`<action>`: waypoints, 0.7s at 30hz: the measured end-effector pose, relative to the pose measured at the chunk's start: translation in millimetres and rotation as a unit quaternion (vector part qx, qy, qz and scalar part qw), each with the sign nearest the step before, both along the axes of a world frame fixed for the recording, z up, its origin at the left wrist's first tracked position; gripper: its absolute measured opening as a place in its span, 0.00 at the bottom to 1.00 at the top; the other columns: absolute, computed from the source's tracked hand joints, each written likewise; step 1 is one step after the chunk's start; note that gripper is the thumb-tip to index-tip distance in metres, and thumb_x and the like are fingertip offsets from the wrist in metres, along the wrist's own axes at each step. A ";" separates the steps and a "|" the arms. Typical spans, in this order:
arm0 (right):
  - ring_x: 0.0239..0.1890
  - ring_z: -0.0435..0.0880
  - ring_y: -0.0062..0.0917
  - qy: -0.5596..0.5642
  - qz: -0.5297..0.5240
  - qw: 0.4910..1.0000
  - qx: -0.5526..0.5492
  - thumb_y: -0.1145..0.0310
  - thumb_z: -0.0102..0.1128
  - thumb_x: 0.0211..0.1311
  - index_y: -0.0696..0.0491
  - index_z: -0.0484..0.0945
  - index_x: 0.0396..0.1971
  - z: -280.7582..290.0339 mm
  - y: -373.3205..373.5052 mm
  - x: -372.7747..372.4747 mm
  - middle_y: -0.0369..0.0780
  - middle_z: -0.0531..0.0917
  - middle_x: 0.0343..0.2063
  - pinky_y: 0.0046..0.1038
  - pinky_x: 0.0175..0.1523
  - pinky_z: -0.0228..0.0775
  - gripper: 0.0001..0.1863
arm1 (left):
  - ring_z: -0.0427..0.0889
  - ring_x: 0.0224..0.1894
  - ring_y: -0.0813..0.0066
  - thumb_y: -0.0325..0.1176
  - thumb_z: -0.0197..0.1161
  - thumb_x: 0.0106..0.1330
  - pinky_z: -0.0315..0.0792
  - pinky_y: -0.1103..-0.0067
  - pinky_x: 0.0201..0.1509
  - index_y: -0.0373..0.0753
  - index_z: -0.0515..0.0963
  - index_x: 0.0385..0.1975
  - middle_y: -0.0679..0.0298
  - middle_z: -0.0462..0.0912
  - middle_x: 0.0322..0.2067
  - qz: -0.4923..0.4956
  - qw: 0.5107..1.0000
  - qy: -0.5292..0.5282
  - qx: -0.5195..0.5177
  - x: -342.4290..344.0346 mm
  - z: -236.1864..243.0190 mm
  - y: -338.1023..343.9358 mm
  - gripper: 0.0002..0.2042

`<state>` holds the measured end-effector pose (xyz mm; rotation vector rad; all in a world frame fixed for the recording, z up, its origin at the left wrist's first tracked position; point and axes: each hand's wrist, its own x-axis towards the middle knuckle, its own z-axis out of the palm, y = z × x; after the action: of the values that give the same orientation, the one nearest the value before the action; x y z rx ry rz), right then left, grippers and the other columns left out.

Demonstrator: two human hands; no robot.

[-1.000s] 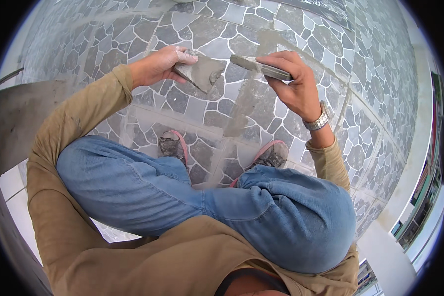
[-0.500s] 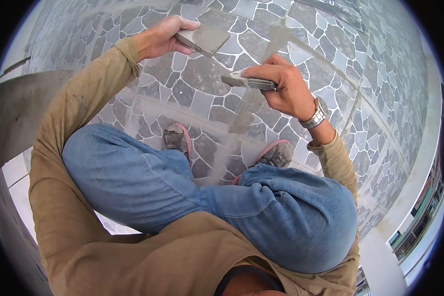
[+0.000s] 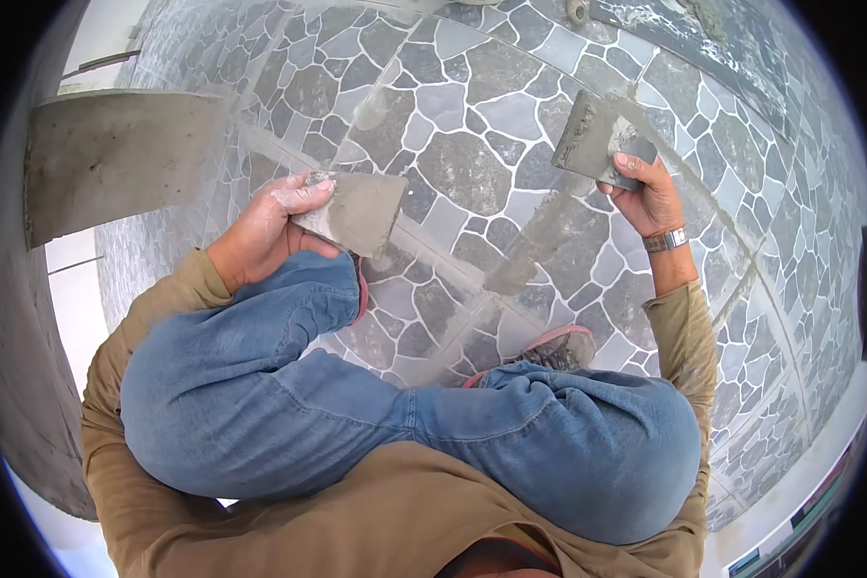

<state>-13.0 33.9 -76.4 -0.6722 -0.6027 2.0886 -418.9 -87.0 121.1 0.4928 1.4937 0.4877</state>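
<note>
My left hand grips a flat, squarish grey plate smeared with mortar, held above my left knee, its fingertips whitened by dust. My right hand holds a second flat grey plate, tilted, with a mortar lump along it and a pale patch near my thumb. Under them is the floor of grey stone-pattern tiles with white joints, crossed by bands of grey grout. My shoes rest on the tiles.
A dark board with mortar on it lies at the top right, beside a small round object. At the left stand a grey cement-coated ledge and wall. A pale edge runs along the far right.
The view has swung left. My left hand has come down toward my knee, while my right hand has moved out to the right, turning its plate to show a broad face.
</note>
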 end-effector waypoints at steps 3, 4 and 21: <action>0.35 0.84 0.22 -0.144 0.063 0.987 0.022 0.75 0.69 0.58 0.58 0.77 0.50 23.3 44.3 17.5 0.38 0.85 0.37 0.28 0.33 0.76 0.19 | 0.87 0.39 0.72 0.43 0.57 0.75 0.85 0.79 0.37 0.33 0.72 0.58 0.59 0.83 0.44 -0.074 0.997 0.008 0.014 -3.5 -14.3 25.0 0.20; 0.33 0.84 0.21 -0.234 0.120 0.964 0.042 0.74 0.70 0.57 0.56 0.78 0.49 35.0 59.2 19.1 0.37 0.86 0.36 0.27 0.32 0.75 0.19 | 0.87 0.37 0.73 0.44 0.58 0.75 0.84 0.80 0.36 0.34 0.72 0.57 0.60 0.84 0.42 -0.113 0.993 0.016 0.015 -11.5 -24.7 28.0 0.21; 0.34 0.84 0.51 -0.818 -0.017 0.471 0.329 0.74 0.54 0.53 0.51 0.87 0.34 -1.8 112.0 -65.2 0.52 0.85 0.27 0.46 0.42 0.76 0.13 | 0.75 0.44 0.82 0.35 0.61 0.71 0.71 0.81 0.50 0.35 0.73 0.50 0.66 0.79 0.41 -0.208 0.948 -0.240 0.020 -60.2 -249.0 58.5 0.13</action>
<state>-78.2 145.8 -78.2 -1.9901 -2.1420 0.2565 -479.1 -28.5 -127.9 0.6505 0.8818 0.2763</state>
